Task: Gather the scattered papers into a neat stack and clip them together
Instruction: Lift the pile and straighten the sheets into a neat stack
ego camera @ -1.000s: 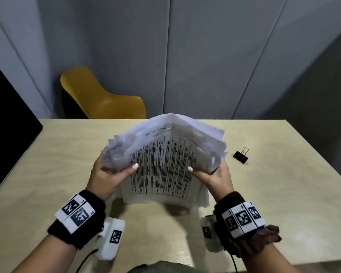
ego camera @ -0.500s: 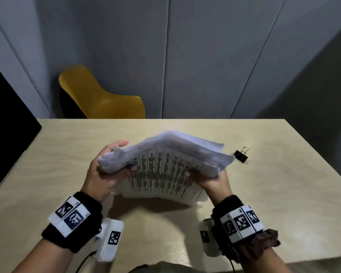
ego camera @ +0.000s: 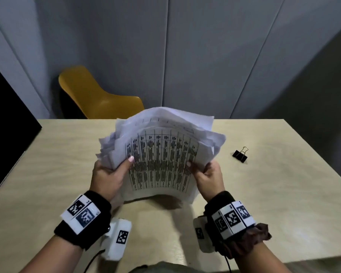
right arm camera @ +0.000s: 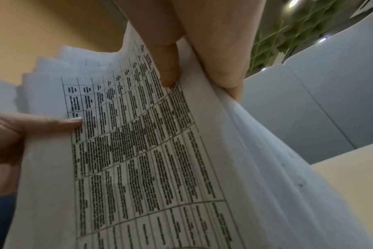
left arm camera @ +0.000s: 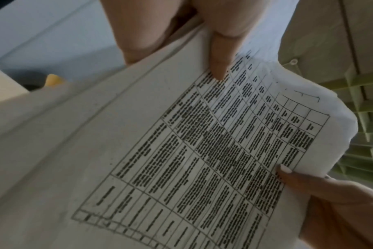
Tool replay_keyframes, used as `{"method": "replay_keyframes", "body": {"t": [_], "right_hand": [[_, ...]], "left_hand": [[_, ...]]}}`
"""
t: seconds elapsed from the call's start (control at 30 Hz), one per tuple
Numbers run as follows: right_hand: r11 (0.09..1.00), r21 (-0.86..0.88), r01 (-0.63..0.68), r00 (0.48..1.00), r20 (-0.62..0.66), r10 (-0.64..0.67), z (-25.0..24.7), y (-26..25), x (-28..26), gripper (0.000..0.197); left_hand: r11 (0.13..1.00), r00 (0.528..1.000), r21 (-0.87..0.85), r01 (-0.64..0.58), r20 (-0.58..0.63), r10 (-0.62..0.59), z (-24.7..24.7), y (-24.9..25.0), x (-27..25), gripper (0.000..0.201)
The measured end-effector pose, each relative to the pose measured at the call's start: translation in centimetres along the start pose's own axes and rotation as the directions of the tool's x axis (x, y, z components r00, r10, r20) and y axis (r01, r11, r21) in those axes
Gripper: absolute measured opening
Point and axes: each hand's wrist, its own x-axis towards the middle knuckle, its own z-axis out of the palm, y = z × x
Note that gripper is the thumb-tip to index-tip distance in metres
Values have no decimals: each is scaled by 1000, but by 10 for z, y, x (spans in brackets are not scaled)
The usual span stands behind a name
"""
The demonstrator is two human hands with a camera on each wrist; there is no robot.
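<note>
papers (ego camera: pixel 161 160) upright, long axis vertical (bowed)

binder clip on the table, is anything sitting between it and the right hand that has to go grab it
Nothing visible does. The binder clip lies alone on the table, off to the right of the right hand, with only bare tabletop between them. That hand and the left hand both grip the paper stack.

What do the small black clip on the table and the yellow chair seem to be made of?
Small black binder clip: likely painted metal, with thin shiny wire handles. Yellow moulded chair: probably plastic, a smooth one-piece curved shell with a soft sheen.
</note>
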Motion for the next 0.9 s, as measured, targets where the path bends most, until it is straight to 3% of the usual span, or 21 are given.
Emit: {"method": "replay_keyframes", "body": {"t": [0.17, 0.23, 0.33, 0.4, 0.47, 0.53, 0.57, 0.63, 0.7, 0.8, 0.9], "right_hand": [[995, -54, -78, 991, 109, 83, -4, 6, -4, 28], [990, -127, -58, 996, 65, 67, 0, 8, -5, 18], [998, -67, -10, 998, -60, 6, 3, 1, -6, 17], [999, -36, 28, 994, -109, -31, 3, -4, -8, 30], [992, -50, 118, 980, -155, -125, 2, -11, -9, 63], [955, -116, 272, 936, -199, -290, 4, -20, -6, 89], [917, -172, 360, 899, -199, -390, 4, -24, -5, 91], [803, -364, 471, 824, -144, -548, 6, -32, -4, 81], [731, -460, 504, 795, -83, -601, 6, -36, -5, 63], [748, -454, 485, 811, -88, -579, 3, -33, -7, 46], [748, -453, 485, 805, -103, -584, 4, -33, -7, 46]], "left_hand": [[999, 1000, 45, -6, 31, 4, -4, -8, -1, 29], [996, 1000, 90, -2, 7, 2, -3, -12, -1, 24], [988, 998, 146, -60, -15, 63, 2, -4, 1, 26], [978, 988, 159, -137, -45, 145, 4, 7, 1, 42], [956, 958, 145, -256, -93, 271, 3, 17, 0, 70], [879, 882, 190, -438, -99, 461, -2, 21, 2, 86], [828, 837, 229, -512, -81, 541, -4, 24, 2, 88], [697, 743, 346, -629, 3, 669, -5, 24, 4, 83], [606, 701, 427, -671, 99, 707, -4, 26, 4, 59], [590, 723, 496, -637, 119, 681, -7, 25, 2, 36], [590, 717, 500, -634, 97, 690, -11, 26, -2, 53]]}}
